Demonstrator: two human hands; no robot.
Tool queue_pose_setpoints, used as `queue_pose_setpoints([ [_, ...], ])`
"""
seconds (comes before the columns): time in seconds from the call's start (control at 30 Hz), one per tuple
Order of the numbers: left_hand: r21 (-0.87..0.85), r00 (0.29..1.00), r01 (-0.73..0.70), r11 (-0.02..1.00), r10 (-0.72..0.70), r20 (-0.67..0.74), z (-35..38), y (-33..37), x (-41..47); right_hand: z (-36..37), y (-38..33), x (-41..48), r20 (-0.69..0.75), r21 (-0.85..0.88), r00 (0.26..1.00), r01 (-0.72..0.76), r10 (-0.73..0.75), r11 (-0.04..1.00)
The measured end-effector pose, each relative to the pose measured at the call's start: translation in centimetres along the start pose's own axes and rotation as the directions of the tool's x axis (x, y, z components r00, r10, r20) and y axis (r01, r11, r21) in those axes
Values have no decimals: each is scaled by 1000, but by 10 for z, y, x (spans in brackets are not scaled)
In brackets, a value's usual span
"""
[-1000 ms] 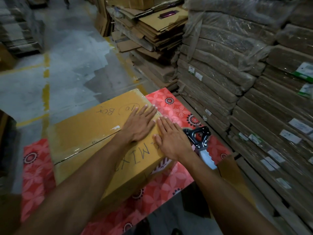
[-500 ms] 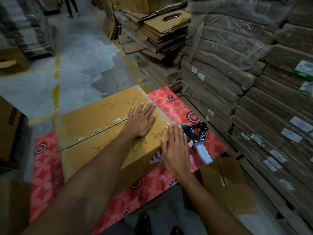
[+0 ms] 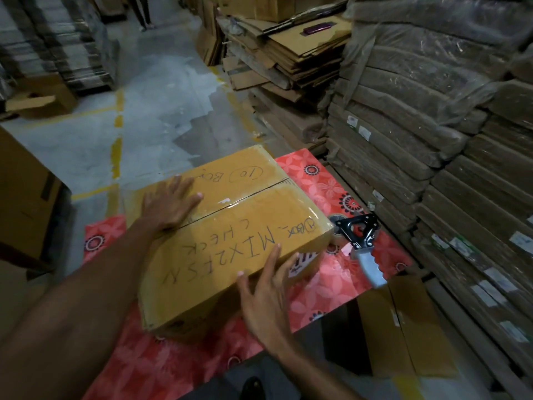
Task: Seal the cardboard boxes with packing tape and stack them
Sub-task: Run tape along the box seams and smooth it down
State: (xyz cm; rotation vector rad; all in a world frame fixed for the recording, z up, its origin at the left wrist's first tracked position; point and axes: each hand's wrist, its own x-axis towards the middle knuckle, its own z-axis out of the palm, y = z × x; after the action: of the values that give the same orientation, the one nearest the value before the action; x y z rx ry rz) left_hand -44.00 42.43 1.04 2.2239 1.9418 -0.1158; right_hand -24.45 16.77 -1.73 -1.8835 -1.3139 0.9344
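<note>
Left hand (image 3: 170,202) is laid flat on the box (image 3: 230,223) top near its 10 o'clock corner, fingers straight and spread, nothing gripped. Right hand (image 3: 266,287) is pressed open against the near side wall at 5 o'clock, fingertips reaching the top edge. Box is set on a red-clothed table (image 3: 331,287). Tape dispenser (image 3: 359,241) is laid just beside it at 3 o'clock, roll partly hidden by the box corner. Bundled cartons (image 3: 432,145) are stacked close at 2 o'clock. Bare floor (image 3: 161,99) is seen at 12.
</note>
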Motion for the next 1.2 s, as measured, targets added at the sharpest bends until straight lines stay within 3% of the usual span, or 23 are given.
queue_pose_setpoints([
  [0.1,-43,993,110,993,-107,55,-15,-34,15,20,-15,-10,36,28,999,-19,18,999],
  [0.2,-29,992,126,992,-125,35,-22,-41,13,29,-21,-3,50,99,999,-14,9,995],
  [0.33,-25,951,310,951,-309,29,-21,-59,-20,-3,-17,82,113,213,988,84,-109,974],
  [0.4,-61,909,417,907,-415,43,-21,-69,-53,-27,-21,143,149,161,953,239,-263,958],
  [0.47,-44,899,439,898,-438,31,-20,-56,-90,-39,-38,187,180,-97,931,337,-317,936],
  [0.53,-22,912,411,911,-410,17,-14,-28,-123,-37,-55,209,192,-435,921,390,-339,812],
  [0.63,-152,935,355,922,-349,68,-3,25,-161,-28,-70,205,259,-633,875,474,-409,612],
  [0.73,-135,987,156,978,-149,61,-4,82,-189,-22,-56,191,361,-614,829,556,-427,560],
  [0.83,-69,994,39,997,-46,-101,-8,98,-181,-31,-45,161,362,-617,812,576,-457,536],
  [0.93,-52,966,-80,995,65,-249,-2,74,-138,-40,-39,107,409,-532,786,618,-463,578],
  [1.07,-19,974,-222,975,221,-46,13,53,-100,-41,-6,69,582,-578,692,721,-426,382],
  [1.2,106,986,-158,982,163,-45,27,80,-109,-68,16,81,591,-491,658,752,-466,440],
])
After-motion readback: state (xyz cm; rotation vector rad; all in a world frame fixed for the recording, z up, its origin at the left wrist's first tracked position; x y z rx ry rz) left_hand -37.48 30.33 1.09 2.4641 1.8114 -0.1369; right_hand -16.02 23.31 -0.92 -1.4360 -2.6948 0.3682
